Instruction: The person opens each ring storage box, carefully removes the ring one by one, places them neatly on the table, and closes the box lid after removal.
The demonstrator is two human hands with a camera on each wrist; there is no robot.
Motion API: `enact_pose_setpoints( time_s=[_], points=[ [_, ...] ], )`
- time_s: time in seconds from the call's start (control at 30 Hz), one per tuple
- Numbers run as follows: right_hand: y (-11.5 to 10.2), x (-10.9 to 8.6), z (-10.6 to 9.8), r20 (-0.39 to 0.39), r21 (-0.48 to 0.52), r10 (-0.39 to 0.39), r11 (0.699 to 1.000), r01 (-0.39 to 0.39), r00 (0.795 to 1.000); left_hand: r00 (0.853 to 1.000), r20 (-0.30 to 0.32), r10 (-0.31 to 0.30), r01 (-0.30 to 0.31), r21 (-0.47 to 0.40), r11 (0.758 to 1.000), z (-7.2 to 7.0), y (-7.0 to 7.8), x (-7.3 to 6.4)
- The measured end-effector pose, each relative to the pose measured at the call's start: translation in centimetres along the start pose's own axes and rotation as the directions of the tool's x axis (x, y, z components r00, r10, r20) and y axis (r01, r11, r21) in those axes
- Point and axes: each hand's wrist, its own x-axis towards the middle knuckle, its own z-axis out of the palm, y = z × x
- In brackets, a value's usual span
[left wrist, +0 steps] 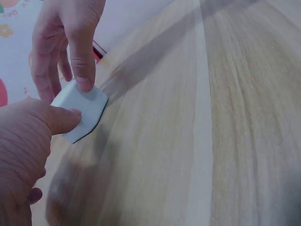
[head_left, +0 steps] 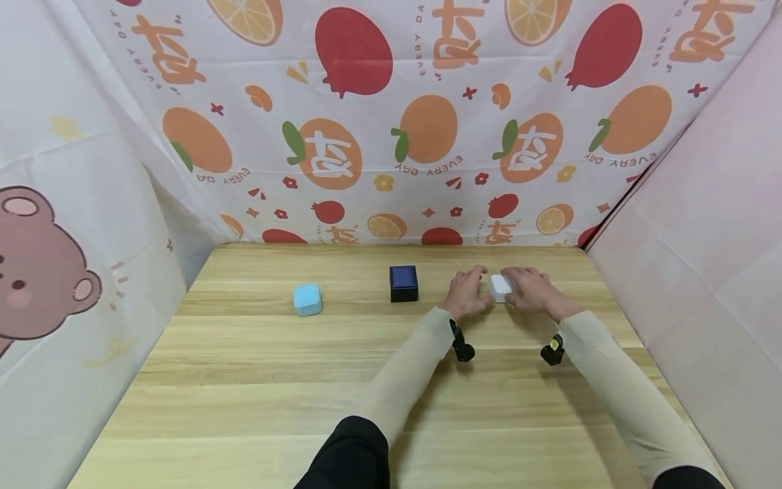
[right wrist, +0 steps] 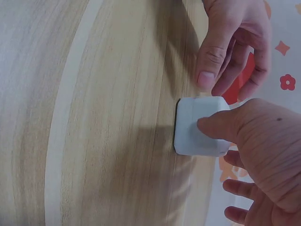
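Note:
Near the right side of the table stands a small white box [head_left: 499, 288] with rounded corners and a dark lower edge. My right hand [head_left: 537, 291] holds it from the right, the thumb lying across the near face in the right wrist view; the index finger is hidden behind the box. From the other side, my left hand [head_left: 467, 293] reaches toward the box with fingers spread and thumb loosely extended. A narrow gap parts the left thumb [right wrist: 207, 79] from the box in the right wrist view.
A dark navy box [head_left: 404, 283] sits left of the hands, and a light blue box [head_left: 307, 299] lies farther left. Behind the wooden table [head_left: 263, 394] hangs a fruit-print cloth [head_left: 379, 204]. A pale cloth wall [head_left: 702, 224] rises at the right edge.

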Motion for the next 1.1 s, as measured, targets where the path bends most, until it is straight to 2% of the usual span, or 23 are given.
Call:
enact_pose_setpoints(
  time_s=[0.27, 0.53, 0.67, 0.77, 1.1],
  points=[
    [-0.1, 0.3, -0.6, -0.020, 0.076, -0.025, 0.997, 0.026, 0.999, 1.000, 0.000, -0.006, 0.006, 0.013, 1.000, 0.4, 0.2, 0.8],
    [0.0, 0.4, -0.4, -0.019, 0.091, -0.050, 0.995, 0.052, 0.999, 0.999, 0.028, -0.026, 0.025, 0.024, 0.999, 1.1, 0.6, 1.1],
    [0.1, 0.2, -0.2, -0.051, 0.093, -0.065, 0.993, 0.070, 0.997, 1.000, 0.007, -0.019, 0.018, 0.022, 1.000, 1.4, 0.7, 1.1],
    [0.2, 0.2, 0.0, -0.042, 0.093, -0.081, 0.992, 0.085, 0.996, 1.000, -0.002, -0.026, 0.026, 0.034, 0.999, 1.8, 0.5, 1.0],
    [0.1, 0.3, -0.3, -0.015, 0.083, -0.055, 0.995, 0.056, 0.998, 0.998, -0.064, -0.018, 0.020, 0.026, 0.999, 2.9, 0.1, 1.1]
  ],
)
